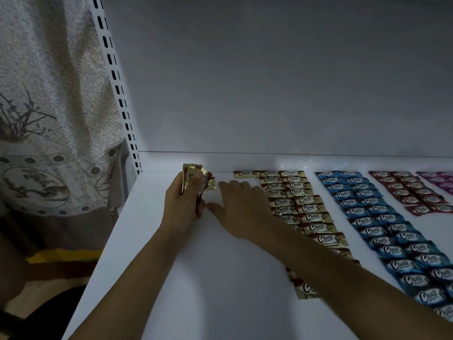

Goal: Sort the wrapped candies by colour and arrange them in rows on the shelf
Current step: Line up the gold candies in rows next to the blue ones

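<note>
A person's left hand grips a small bunch of gold candies, fingers curled round them, above the far left part of the white shelf. Their right hand lies palm down beside it, fingers straight and spread, holding nothing. To its right run sorted rows: gold rows, blue rows, red rows, then purple candies at the edge.
</note>
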Demonstrator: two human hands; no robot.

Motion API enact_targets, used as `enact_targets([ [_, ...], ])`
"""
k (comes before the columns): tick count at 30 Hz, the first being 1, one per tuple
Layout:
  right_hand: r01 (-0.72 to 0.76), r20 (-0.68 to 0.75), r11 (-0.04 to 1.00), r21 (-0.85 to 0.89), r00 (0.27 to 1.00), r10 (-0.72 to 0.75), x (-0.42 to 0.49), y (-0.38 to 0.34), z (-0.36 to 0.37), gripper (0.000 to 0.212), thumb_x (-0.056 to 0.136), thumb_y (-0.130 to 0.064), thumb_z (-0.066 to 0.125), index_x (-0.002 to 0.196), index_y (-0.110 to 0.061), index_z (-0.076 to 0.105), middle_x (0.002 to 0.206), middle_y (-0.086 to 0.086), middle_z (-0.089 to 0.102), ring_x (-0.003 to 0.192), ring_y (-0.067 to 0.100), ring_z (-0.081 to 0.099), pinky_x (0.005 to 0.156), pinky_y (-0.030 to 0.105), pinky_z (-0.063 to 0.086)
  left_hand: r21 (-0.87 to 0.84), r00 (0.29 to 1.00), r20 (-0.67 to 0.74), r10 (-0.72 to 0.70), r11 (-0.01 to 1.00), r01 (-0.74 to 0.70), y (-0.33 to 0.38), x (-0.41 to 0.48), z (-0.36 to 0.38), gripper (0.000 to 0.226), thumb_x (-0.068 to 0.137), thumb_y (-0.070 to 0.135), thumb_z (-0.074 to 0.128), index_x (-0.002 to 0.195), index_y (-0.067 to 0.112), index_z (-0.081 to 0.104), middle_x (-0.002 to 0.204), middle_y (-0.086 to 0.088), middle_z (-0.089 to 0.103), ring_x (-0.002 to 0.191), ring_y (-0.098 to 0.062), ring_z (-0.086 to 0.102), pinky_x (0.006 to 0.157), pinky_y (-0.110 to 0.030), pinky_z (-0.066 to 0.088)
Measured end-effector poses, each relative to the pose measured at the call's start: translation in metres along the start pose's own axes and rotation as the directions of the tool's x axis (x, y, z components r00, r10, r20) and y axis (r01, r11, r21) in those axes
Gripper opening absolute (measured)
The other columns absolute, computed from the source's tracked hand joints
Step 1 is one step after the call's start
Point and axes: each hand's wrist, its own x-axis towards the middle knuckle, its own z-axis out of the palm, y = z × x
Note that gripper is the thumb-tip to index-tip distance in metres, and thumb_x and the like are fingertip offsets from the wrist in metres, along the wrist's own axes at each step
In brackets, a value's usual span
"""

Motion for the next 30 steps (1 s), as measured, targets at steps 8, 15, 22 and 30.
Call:
enact_targets([
  [8, -0.067, 0.091, 0.995, 0.075, 0.994, 0.06, 0.013, 0.022, 0.011, 0.062, 0.096, -0.055, 0.031, 0.14, -0.011, 0.034, 0.144, 0.011, 0.039, 0.133, 0.03, 0.034, 0.107, 0.041, 0.029, -0.057, 0.994, -0.074, -0.083, 0.995, 0.079, 0.001, 0.004, -0.008, 0.029, 0.1, 0.031, 0.046, 0.11, 0.01, 0.062, 0.087, -0.006, 0.06, 0.041, -0.007, 0.041, 0.039, -0.017, 0.03],
  [15, -0.072, 0.065, 0.991, 0.117, 0.996, 0.065, 0.02, 0.031, 0.019, 0.059, 0.098, -0.049, 0.033, 0.142, -0.011, 0.031, 0.147, 0.01, 0.036, 0.136, 0.028, 0.03, 0.113, 0.041, 0.022, -0.032, 0.997, -0.046, -0.055, 0.998, 0.053, 0.0, 0.002, -0.005, 0.03, 0.1, 0.031, 0.045, 0.109, 0.008, 0.061, 0.089, -0.013, 0.055, 0.042, -0.008, 0.04, 0.041, -0.019, 0.028],
  [22, -0.04, 0.007, 0.993, 0.108, 0.999, 0.04, 0.025, 0.039, 0.022, 0.049, 0.1, -0.04, 0.034, 0.139, -0.011, 0.036, 0.143, 0.009, 0.041, 0.131, 0.027, 0.036, 0.111, 0.039, 0.025, -0.049, 0.998, -0.015, -0.058, 0.997, 0.057, 0.004, 0.0, -0.004, 0.022, 0.101, 0.03, 0.045, 0.095, 0.019, 0.063, 0.082, -0.006, 0.059, 0.043, -0.008, 0.041, 0.038, -0.018, 0.027],
  [30, -0.06, 0.018, 0.264, 0.963, 0.987, 0.159, 0.01, 0.006, -0.019, 0.022, 0.09, -0.034, 0.061, 0.089, -0.013, 0.065, 0.077, 0.001, 0.069, 0.064, 0.015, 0.067, 0.059, 0.022, 0.048, -0.051, 0.995, 0.089, -0.052, 0.997, 0.057, 0.008, -0.006, 0.002, 0.023, 0.1, 0.031, 0.044, 0.101, 0.016, 0.062, 0.073, -0.002, 0.057, 0.047, -0.013, 0.044, 0.042, -0.021, 0.028],
])
